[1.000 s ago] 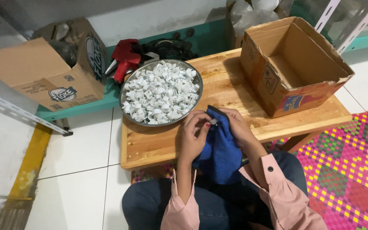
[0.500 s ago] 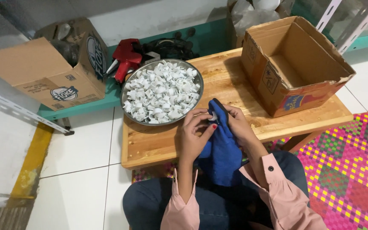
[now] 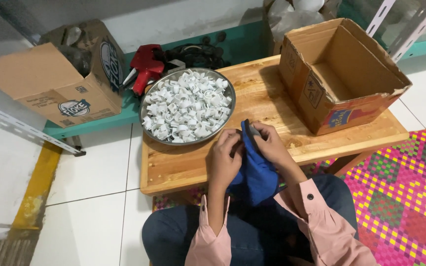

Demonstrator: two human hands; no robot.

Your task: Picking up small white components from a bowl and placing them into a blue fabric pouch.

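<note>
Far left, a closed cardboard box (image 3: 50, 83) sits tilted on a teal shelf edge (image 3: 94, 125), its contents out of sight; dark things behind it are too shadowed to name. Just right of it lies a red tool (image 3: 145, 66), partly tucked behind a round metal tray (image 3: 226, 111) heaped with small white plastic clips (image 3: 186, 106). The tray rests on the far-left part of a low wooden counter (image 3: 183, 165).

At the counter's near edge, the left hand (image 3: 224, 158) curls its grip around the left side of a blue cloth (image 3: 256, 170), fingers folded shut onto the fabric. The cloth is a deep plain blue, soft and creased. Its long axis runs from its narrow top end, pointing far toward the tray, down to a wider bunched end near the person's lap; that lower end is hidden between the pink sleeves (image 3: 321, 231). The right hand (image 3: 271, 145) closes its grip on the cloth's top right edge, fingertips pinching there. Something small and pale shows at the cloth's top between the fingers, too small to make out.

Far right on the counter stands an open cardboard box (image 3: 341, 74), its inside bare card. A woven mat (image 3: 410, 187) in pink, green and yellow is cut off by the right border.
</note>
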